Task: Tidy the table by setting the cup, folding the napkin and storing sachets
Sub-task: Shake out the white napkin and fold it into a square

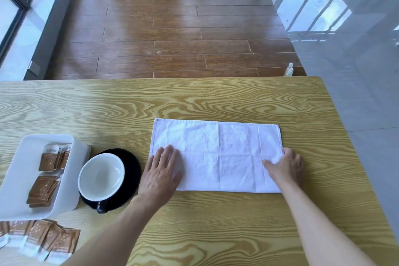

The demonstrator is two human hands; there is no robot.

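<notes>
A white napkin (218, 153) lies flat on the wooden table (194, 101), folded into a long rectangle. My left hand (160, 174) rests flat on its left end, fingers spread. My right hand (287, 165) presses on its right end, with the fingers curled at the cloth's edge. Left of the napkin a cup (101, 176), black outside and white inside, stands on a black saucer (131, 168). A white box (71, 181) at the far left holds several brown sachets (48, 157). More brown sachets (46, 239) lie loose on the table in front of the box.
The table's far edge runs across the middle of the view, with brown floorboards beyond it. A small bottle (288, 69) stands on the floor past the far right corner. The table's right edge slants down toward the lower right.
</notes>
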